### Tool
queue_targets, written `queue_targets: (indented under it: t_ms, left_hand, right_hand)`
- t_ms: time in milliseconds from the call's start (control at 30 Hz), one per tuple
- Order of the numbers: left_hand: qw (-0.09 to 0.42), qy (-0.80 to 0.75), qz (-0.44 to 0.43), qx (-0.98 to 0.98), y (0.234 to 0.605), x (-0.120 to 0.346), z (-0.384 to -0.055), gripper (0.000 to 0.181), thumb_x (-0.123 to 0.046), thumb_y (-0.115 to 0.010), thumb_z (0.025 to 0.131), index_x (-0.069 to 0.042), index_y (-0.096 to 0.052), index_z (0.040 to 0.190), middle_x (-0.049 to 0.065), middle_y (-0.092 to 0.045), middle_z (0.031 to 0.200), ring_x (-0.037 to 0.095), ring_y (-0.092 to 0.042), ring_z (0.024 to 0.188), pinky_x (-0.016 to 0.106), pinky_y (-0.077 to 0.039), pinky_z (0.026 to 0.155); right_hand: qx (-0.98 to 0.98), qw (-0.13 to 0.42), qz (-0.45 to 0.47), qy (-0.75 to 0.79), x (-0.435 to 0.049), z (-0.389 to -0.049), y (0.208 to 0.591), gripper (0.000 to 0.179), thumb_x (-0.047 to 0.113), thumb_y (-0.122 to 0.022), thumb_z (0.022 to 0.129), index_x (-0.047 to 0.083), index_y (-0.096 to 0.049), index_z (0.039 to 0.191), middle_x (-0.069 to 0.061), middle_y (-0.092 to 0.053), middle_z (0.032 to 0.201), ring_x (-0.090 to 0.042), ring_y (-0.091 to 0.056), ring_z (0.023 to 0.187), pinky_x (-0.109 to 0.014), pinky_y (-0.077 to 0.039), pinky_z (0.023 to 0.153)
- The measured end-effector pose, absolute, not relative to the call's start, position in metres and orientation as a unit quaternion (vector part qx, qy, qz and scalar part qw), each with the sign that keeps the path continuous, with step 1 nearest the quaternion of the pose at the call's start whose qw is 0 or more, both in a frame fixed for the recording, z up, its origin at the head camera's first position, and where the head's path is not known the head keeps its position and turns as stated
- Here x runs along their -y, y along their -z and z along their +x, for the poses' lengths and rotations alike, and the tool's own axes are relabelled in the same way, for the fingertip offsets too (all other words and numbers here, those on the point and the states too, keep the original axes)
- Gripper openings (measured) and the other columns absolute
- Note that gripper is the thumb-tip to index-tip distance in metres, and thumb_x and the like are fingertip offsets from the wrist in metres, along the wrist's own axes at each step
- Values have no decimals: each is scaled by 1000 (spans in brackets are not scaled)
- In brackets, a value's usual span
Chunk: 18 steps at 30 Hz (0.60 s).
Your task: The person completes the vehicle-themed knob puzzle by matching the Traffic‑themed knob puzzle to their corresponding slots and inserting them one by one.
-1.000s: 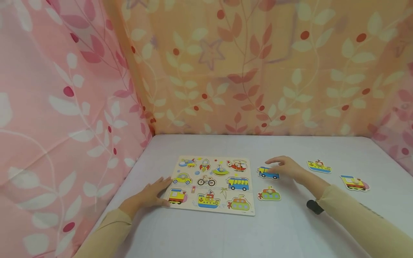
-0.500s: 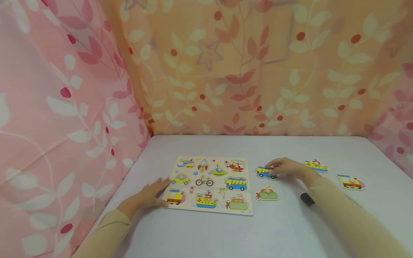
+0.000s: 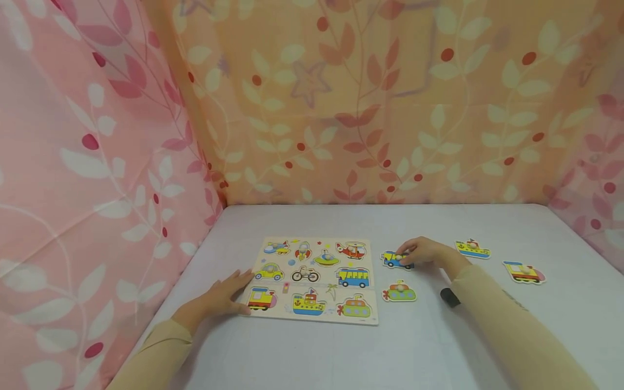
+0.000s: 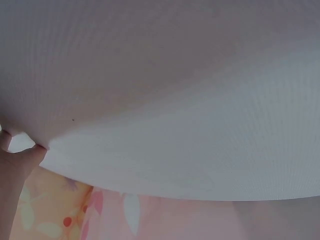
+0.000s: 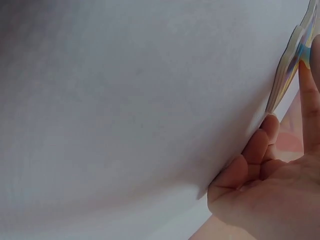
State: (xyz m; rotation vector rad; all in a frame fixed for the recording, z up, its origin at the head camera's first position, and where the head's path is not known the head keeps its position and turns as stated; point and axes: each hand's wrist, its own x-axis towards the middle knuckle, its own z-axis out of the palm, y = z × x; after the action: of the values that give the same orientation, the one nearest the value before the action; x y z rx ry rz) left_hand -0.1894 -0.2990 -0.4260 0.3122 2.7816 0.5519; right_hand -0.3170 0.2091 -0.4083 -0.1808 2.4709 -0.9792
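Note:
A wooden peg puzzle board [image 3: 318, 292] with vehicle pictures lies on the white table. My left hand [image 3: 221, 295] rests at its left edge, fingers spread and thumb near the front corner. In the left wrist view, only part of the left hand [image 4: 20, 162] shows at the edge. Right of the board, my right hand [image 3: 429, 253] pinches the knob of a blue bus puzzle piece [image 3: 391, 260]. The right wrist view shows the thumb and index finger at that bus piece [image 5: 287, 70], other fingers curled against the cloth. Fingers partly cover the bus.
A green submarine piece [image 3: 401, 292] lies just in front of the bus. Farther right are a ship piece [image 3: 473, 249] and a train piece [image 3: 525, 272]. A small black object [image 3: 449, 297] is by the right sleeve. Floral curtains [image 3: 312, 108] enclose the table.
My right hand has come down onto the bus piece and its fingers have closed on the knob. The left hand stays at the board. The whole view has shifted slightly.

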Motion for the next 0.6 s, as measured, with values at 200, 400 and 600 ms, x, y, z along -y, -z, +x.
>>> queue_targets:
  t_ms: [200,400,600]
  left_hand:
    - [144,-193,109,-964,426,302,-188,101,-48,-79,74,-8,-29,153,14,-22,159,41,-7,146,69,-3,109]
    - [145,-194,105,-965,425,303,-187,99,-47,-79,75,-10,-30,153,12,-23,159,39,-7,146,68,-3,110]
    - [145,-195,114,-963,427,301,-187,98,-47,-78,76,-10,-30,153,11,-23,159,39,-8,146,67,-4,110]
  right_hand:
    - [-901,234,-45,363,-202,-318,409,22,15,-77,83,7,-71,103,-24,-50,128,-36,-44,108,-50,-38,95]
    - [-907,218,-43,359,-199,-323,415,17,11,-77,83,5,-72,97,-22,-55,123,-33,-49,106,-50,-40,96]
    - [-900,228,-22,370,-202,-322,411,22,15,-75,85,5,-70,103,-21,-53,120,-34,-45,106,-46,-40,89]
